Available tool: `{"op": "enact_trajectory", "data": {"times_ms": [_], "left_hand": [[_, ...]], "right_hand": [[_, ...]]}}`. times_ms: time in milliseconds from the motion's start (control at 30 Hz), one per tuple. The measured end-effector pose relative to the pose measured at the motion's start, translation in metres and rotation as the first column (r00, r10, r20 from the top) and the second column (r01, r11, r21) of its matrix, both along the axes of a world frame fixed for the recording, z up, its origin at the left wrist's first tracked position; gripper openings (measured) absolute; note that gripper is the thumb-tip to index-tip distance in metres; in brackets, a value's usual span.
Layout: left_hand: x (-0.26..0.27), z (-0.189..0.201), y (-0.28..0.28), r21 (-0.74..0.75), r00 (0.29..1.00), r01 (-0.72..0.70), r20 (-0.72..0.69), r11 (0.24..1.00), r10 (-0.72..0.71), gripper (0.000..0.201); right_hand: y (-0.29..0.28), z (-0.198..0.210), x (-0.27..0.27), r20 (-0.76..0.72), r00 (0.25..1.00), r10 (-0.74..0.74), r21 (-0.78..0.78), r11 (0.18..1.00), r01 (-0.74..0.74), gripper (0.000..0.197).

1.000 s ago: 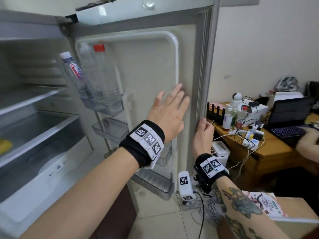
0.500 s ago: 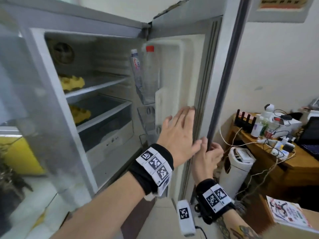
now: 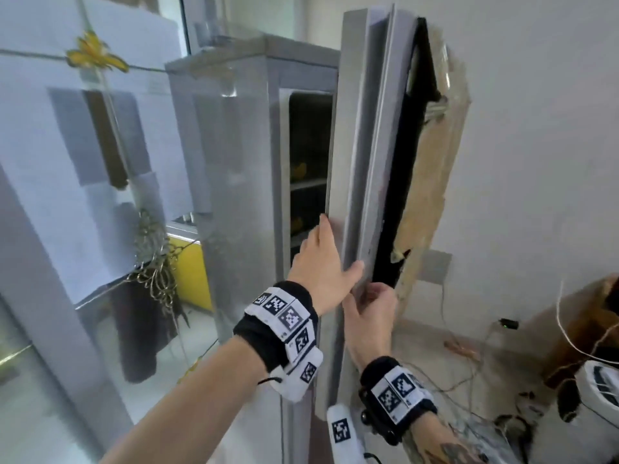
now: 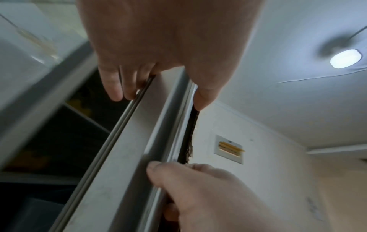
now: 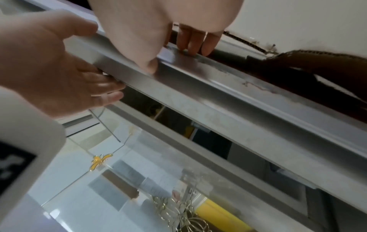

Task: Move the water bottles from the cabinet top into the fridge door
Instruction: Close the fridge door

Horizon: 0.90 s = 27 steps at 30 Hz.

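The grey fridge door [image 3: 368, 145] stands almost shut, with only a narrow dark gap [image 3: 308, 162] to the fridge interior. No water bottle is visible; the door's inner side is turned away. My left hand [image 3: 335, 249] rests on the door's free edge, straight fingers on the inner gasket side [image 4: 119, 91] and thumb across the edge face. Just below it, my right hand [image 3: 371, 296] grips the same edge, its fingers [image 5: 190, 45] curled round the outer side and its thumb on the edge face. The door's edge [image 5: 218, 97] runs diagonally through both wrist views.
A glass partition with a yellow butterfly decal [image 3: 93, 58] stands left of the fridge. Torn cardboard [image 3: 432, 179] lies against the wall behind the door. Loose cables [image 3: 469, 363] and a white appliance [image 3: 599, 386] sit on the floor at the right.
The door has swung from wide open to nearly shut, hiding the bottles in its shelf. My left hand slid from the inner panel to the door's edge; my view turned left.
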<state>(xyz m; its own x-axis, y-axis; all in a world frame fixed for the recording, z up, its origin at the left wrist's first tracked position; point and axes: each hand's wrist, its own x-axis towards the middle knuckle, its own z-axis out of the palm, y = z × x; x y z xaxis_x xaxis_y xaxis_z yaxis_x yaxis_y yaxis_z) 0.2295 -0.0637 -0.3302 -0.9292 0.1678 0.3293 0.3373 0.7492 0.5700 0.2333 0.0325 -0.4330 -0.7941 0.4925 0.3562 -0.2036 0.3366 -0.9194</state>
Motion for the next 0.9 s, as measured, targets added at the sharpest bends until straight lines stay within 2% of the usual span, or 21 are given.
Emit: {"op": "enact_trajectory", "data": {"times_ms": [133,367,600,700,900], "left_hand": [[-0.017,0.003,-0.027,-0.062,0.989,-0.143,-0.040,0.988,0.140,0.088],[-0.035,0.002,-0.044,-0.164,0.977,-0.212,-0.030,0.963,0.210,0.083],[-0.043,-0.001,-0.049,-0.249,0.965,-0.262,-0.088,0.932,0.248,0.080],[-0.045,-0.005,-0.047,-0.247,0.964,-0.263,-0.091,0.933,0.248,0.081],[-0.048,-0.010,-0.047,-0.235,0.964,-0.264,-0.096,0.935,0.248,0.082]], "right_hand": [[-0.029,0.008,-0.025,0.006,0.995,0.095,0.079,0.992,-0.095,0.028],[-0.063,-0.005,-0.071,0.056,0.971,0.232,0.146,0.960,-0.238,0.026],[-0.067,-0.019,-0.095,-0.036,0.978,0.205,0.199,0.961,-0.194,0.020],[-0.065,-0.022,-0.096,-0.016,0.972,0.235,0.250,0.942,-0.224,0.024],[-0.065,-0.018,-0.092,-0.002,0.969,0.246,0.229,0.943,-0.239,0.024]]}}
